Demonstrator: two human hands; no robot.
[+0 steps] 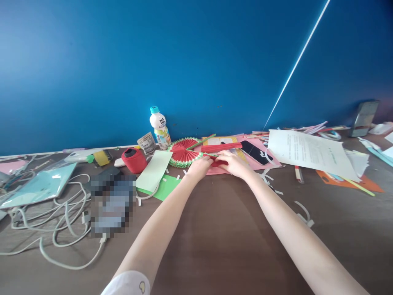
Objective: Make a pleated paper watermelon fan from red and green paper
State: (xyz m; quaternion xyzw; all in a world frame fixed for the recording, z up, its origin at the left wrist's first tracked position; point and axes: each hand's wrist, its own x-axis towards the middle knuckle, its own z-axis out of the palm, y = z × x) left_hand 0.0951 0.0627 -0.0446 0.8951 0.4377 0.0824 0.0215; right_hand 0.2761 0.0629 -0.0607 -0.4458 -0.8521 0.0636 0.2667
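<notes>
My left hand (200, 167) and my right hand (233, 163) meet at the back middle of the table, their fingers closed on a narrow piece of red folded paper (220, 164). Most of that paper is hidden behind the fingers. Just beyond the hands lies another long red pleated strip (222, 147). To its left rests a round pleated paper fan (181, 152), red inside with a green and white edge. Pink paper sheets (211, 170) are spread under and behind the hands, with a dark phone (257, 152) on them to the right.
A white bottle with a blue cap (159, 128) stands against the blue wall. Left are a red roll (134, 160), green paper (167, 187), a blurred-out phone (113, 205) and tangled white cables (66, 223). A printed sheet (307, 153) and tape scraps (303, 211) lie right.
</notes>
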